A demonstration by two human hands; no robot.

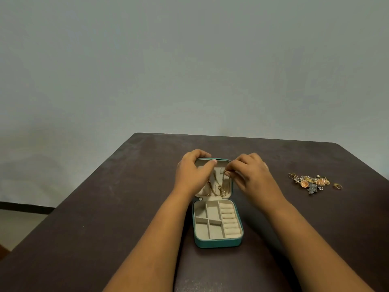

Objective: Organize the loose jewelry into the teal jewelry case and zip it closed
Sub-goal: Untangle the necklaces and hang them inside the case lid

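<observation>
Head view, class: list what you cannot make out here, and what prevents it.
- Left side of the teal jewelry case lid: hidden by the left hand.
- What the right hand fingers pinch: too small, though it looks like a gold chain.
- Loose jewelry pile: pieces too small and tangled to count.
- Near table edge: cut off by the frame's bottom edge.

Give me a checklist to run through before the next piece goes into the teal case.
1. Teal case open flat on the table: ok.
2. Gold chains lying inside the lid: ok.
3. Chain hooked securely at the top: cannot tell, fingers cover it.
4. Right hand free for another piece: not ok, it pinches a chain end.
5. Left hand steadying the lid: ok.
6. Loose jewelry pile all stowed: not ok, it lies on the table to the right.
</observation>
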